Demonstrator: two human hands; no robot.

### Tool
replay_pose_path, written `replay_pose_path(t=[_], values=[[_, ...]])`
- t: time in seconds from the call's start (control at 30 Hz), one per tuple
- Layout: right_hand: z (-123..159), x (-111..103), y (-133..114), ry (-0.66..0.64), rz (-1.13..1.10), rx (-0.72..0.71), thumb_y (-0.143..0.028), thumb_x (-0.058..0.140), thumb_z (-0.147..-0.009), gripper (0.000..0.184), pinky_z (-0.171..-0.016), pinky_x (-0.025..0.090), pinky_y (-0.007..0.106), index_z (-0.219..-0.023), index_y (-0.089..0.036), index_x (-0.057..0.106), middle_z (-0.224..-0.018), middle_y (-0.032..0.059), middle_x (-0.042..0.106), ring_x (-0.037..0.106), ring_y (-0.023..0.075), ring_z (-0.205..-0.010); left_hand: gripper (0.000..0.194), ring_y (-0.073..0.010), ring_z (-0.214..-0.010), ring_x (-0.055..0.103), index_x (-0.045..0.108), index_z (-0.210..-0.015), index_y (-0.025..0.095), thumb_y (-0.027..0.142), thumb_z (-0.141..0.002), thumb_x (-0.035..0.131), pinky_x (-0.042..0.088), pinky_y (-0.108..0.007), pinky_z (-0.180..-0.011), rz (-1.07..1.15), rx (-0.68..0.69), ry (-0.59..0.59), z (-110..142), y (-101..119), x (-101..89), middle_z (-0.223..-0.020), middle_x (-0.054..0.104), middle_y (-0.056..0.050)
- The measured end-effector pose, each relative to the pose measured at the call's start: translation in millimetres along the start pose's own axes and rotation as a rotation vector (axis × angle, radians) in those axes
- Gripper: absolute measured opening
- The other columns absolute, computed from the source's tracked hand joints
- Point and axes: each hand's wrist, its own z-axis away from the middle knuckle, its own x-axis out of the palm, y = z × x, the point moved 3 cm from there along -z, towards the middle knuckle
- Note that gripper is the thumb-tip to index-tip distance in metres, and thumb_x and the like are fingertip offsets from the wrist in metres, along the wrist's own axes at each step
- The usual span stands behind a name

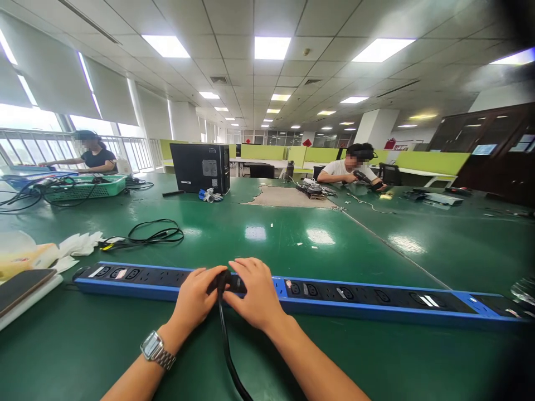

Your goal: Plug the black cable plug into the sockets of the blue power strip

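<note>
A long blue-and-black power strip (334,306) lies across the table in front of me. At its left-centre part, a black power plug (224,277) sits over the sockets, its thick black cord (226,345) running down toward me. My left hand (198,295), below a wrist with a silver watch, closes its fingers on the plug from the left. From the right, my right hand (256,292) curves around the same plug, thumb and forefinger tips against it. How deep the plug sits in a socket is hidden by my fingers.
Beyond the strip, a coiled black cable (156,233) lies on the green table (225,223). At left are a phone (25,289), tissues (81,244) and a green basket (86,188) of cables. A computer tower (199,168) stands behind. Two people sit at the far sides.
</note>
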Motion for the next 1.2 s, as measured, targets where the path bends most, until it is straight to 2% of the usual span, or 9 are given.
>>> replay_pose_path(t=[0.17,0.3,0.4,0.47,0.53,0.6,0.77,1.1,1.2], values=[[-6,14,-6,-0.083,0.025,-0.105,-0.033,0.067,-0.078,0.051,-0.099,0.038,0.042,-0.127,-0.024,0.055,-0.118,0.0049,0.065,0.051,0.0235,-0.110,0.043,-0.0249,-0.106,0.062,0.055,-0.126,0.023,0.023,-0.083,0.050,0.048,-0.041,-0.097,0.010,0.057,-0.104,-1,-6,0.3,-0.118,0.069,-0.006],[-1,18,-5,-0.071,0.081,-0.122,-0.032,0.061,-0.084,0.037,-0.093,0.039,0.041,-0.120,-0.022,0.058,-0.112,0.0056,0.068,0.053,0.0230,-0.102,0.068,-0.0256,-0.122,0.054,0.031,-0.145,0.021,0.019,-0.079,0.051,0.043,-0.043,-0.103,0.036,0.048,-0.170,-2,-4,-3.4,-0.126,0.065,-0.006],[-8,1,-4,0.076,0.077,-0.124,-0.028,0.051,-0.089,0.028,-0.090,0.039,0.040,-0.114,-0.019,0.060,-0.107,0.0074,0.069,0.055,0.0226,-0.098,0.083,-0.0251,-0.126,0.052,0.013,-0.151,0.021,0.025,-0.079,0.056,0.038,-0.044,-0.107,0.050,0.079,-0.207,-1,0,-4.7,-0.128,0.064,-0.007],[-11,-21,3,0.224,0.061,-0.079,-0.029,0.048,-0.092,0.029,-0.090,0.039,0.039,-0.115,-0.017,0.059,-0.109,0.0090,0.068,0.056,0.0226,-0.100,0.088,-0.0253,-0.127,0.051,0.010,-0.152,0.021,0.028,-0.079,0.059,0.034,-0.045,-0.110,0.038,0.069,-0.215,-1,1,-5.0,-0.131,0.062,-0.007],[-7,-44,17,0.303,0.043,-0.026,-0.035,0.049,-0.092,0.030,-0.090,0.040,0.038,-0.114,-0.019,0.060,-0.110,0.0091,0.067,0.057,0.0226,-0.103,0.087,-0.0252,-0.127,0.051,0.011,-0.151,0.023,0.029,-0.080,0.060,0.033,-0.046,-0.111,0.025,0.043,-0.218,0,1,-4.9,-0.132,0.062,-0.006],[5,-60,36,0.274,0.038,0.018,-0.037,0.051,-0.091,0.028,-0.088,0.043,0.037,-0.111,-0.021,0.062,-0.106,0.0079,0.068,0.058,0.0226,-0.101,0.084,-0.0253,-0.125,0.052,0.014,-0.151,0.024,0.029,-0.080,0.060,0.033,-0.047,-0.111,0.014,0.032,-0.214,1,2,-4.9,-0.131,0.062,-0.004],[47,-61,71,0.121,0.051,0.106,-0.038,0.054,-0.090,0.024,-0.082,0.046,0.037,-0.106,-0.023,0.063,-0.101,0.0061,0.070,0.060,0.0222,-0.094,0.078,-0.0248,-0.122,0.055,0.024,-0.148,0.026,0.030,-0.079,0.060,0.033,-0.047,-0.112,0.010,0.036,-0.180,1,4,-4.8,-0.130,0.063,-0.003],[49,-49,63,0.053,0.174,0.072,-0.032,0.054,-0.089,0.024,-0.089,0.040,0.042,-0.109,-0.022,0.063,-0.101,0.0055,0.071,0.057,0.0219,-0.091,0.064,-0.0262,-0.120,0.056,0.041,-0.139,0.027,0.031,-0.079,0.060,0.034,-0.050,-0.111,0.029,0.031,-0.169,-1,8,-7.6,-0.130,0.062,-0.004],[59,-52,70,0.050,0.205,0.044,-0.034,0.056,-0.087,0.038,-0.101,0.034,0.048,-0.124,-0.023,0.056,-0.117,0.0060,0.067,0.055,0.0237,-0.103,0.053,-0.0274,-0.118,0.057,0.051,-0.132,0.023,0.035,-0.082,0.061,0.041,-0.047,-0.105,0.067,0.065,-0.147,-5,25,-0.5,-0.129,0.062,-0.008]])
